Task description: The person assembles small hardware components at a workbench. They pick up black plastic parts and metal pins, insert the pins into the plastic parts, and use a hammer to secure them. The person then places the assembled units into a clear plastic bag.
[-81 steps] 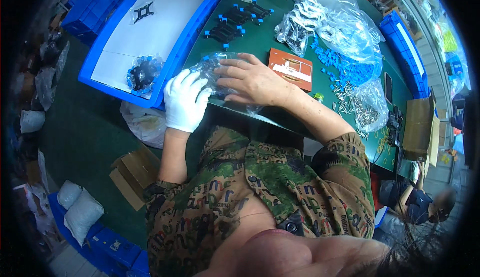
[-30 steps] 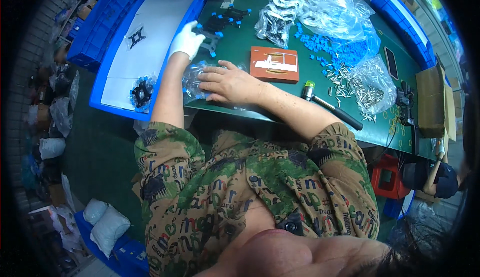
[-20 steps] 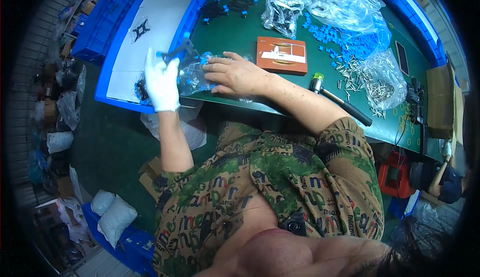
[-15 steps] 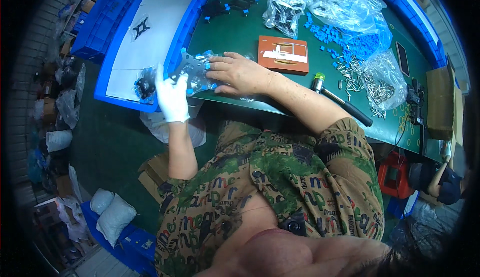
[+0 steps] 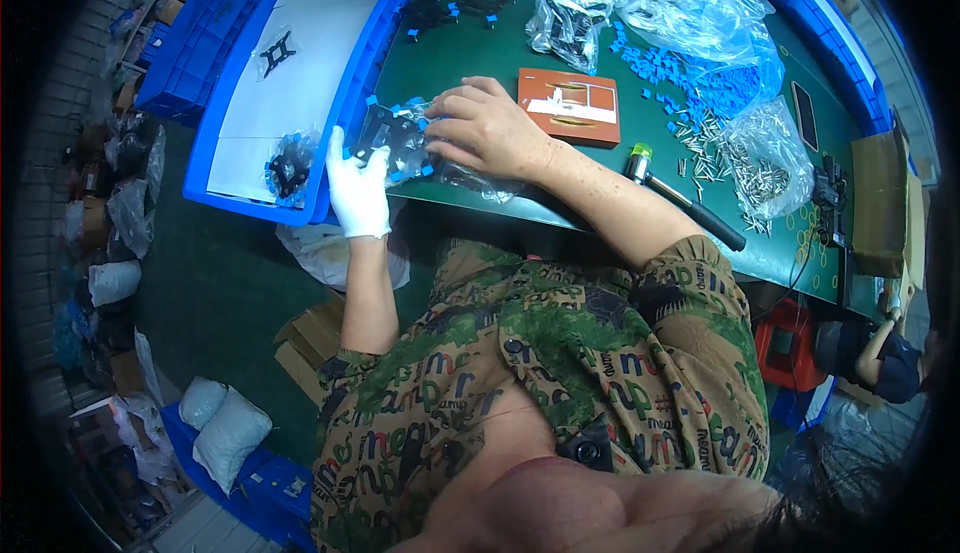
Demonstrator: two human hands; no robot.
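A black bracket with blue tips (image 5: 398,141), wrapped in clear plastic, lies at the table's near left edge beside the tray. My left hand (image 5: 358,191), in a white glove, pinches its left side between thumb and fingers. From the other side my bare right hand (image 5: 490,135) bends its fingers over the right part of the wrapped bracket; the fingertips are partly hidden against the plastic. Loose clear film spreads beneath the right palm. Inside the blue tray (image 5: 345,103) lie a bagged black bracket (image 5: 277,54) and a cluster of bagged brackets (image 5: 290,168) near the closest corner.
Farther back on the green table are black brackets with blue tips (image 5: 484,1) and bagged parts (image 5: 568,28). An orange box (image 5: 568,107), a hammer (image 5: 690,203), blue caps (image 5: 690,83), metal pins (image 5: 703,158) and a phone (image 5: 804,116) lie rightward. Another person (image 5: 875,361) is at far right.
My left hand has moved right, from over the tray's edge onto the wrapped bracket. The right hand's fingers have bent more, and the bracket has turned slightly.
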